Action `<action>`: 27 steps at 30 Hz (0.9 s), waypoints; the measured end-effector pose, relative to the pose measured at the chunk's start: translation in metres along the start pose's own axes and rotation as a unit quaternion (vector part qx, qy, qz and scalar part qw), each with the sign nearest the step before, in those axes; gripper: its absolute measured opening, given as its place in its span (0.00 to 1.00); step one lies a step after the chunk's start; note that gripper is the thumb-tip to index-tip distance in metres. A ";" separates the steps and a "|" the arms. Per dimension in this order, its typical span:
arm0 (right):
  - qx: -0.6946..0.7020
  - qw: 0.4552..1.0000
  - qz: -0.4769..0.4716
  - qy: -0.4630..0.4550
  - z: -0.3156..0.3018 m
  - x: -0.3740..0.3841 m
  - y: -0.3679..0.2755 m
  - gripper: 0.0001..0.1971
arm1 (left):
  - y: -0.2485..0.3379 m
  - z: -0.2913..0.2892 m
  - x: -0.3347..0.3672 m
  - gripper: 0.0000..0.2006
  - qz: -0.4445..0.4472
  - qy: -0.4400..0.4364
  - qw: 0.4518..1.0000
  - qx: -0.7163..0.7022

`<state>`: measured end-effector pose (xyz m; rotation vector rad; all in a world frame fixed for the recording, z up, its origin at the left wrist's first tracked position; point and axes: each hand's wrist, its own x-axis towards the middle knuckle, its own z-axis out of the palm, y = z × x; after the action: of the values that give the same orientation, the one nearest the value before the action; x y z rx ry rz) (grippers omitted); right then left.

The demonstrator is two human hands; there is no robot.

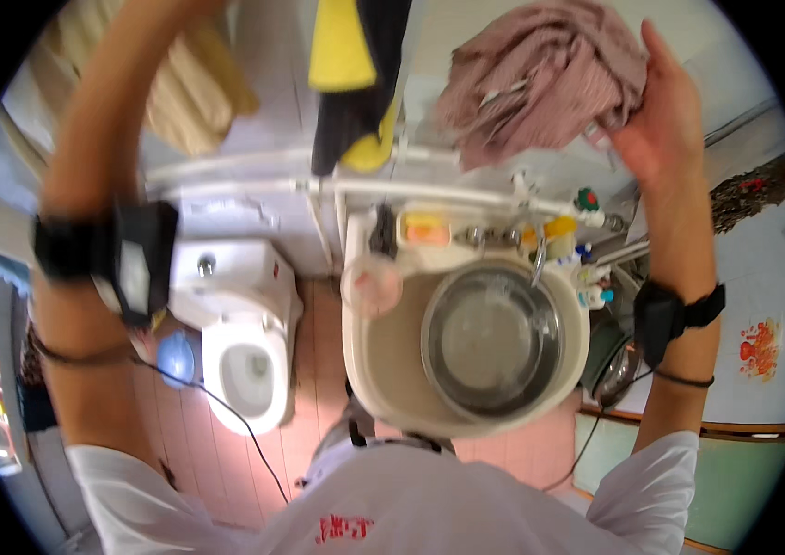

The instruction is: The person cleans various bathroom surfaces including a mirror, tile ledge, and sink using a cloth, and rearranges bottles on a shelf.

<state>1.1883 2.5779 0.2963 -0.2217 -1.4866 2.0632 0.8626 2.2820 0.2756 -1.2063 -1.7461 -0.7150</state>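
Holding pink cloth (540,88) by its right edge, the right hand (668,125) has partly spread fingers (654,42), some hidden behind it.

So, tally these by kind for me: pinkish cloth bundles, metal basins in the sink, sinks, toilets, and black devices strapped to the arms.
Pinkish cloth bundle: 1
Metal basin in the sink: 1
Sink: 1
Toilet: 1
Black strapped-on devices: 2
Total: 6
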 end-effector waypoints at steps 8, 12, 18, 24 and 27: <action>0.151 0.987 0.030 -0.054 0.029 -0.050 0.034 0.25 | 0.183 0.025 -0.120 0.48 -0.453 -0.372 0.242 -0.773; -0.262 0.955 0.129 -0.043 0.034 -0.083 0.048 0.29 | 0.199 0.022 -0.061 0.49 -0.475 -0.281 0.291 -0.782; -0.494 0.845 -0.206 -0.001 0.021 -0.059 0.033 0.35 | 0.204 0.027 0.015 0.29 -0.280 -0.359 0.574 -0.681; -0.288 0.900 -0.301 0.126 0.013 0.099 -0.052 0.18 | 0.123 0.021 0.045 0.14 -0.197 -0.112 0.851 -0.475; -0.215 0.910 -0.345 0.085 0.036 0.165 -0.080 0.17 | 0.089 0.035 0.075 0.17 -0.281 -0.033 0.880 -0.383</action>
<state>1.0652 2.6549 0.4145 -0.0274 -1.5966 1.1225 0.9224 2.3753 0.3252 -1.2042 -1.9517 -1.8609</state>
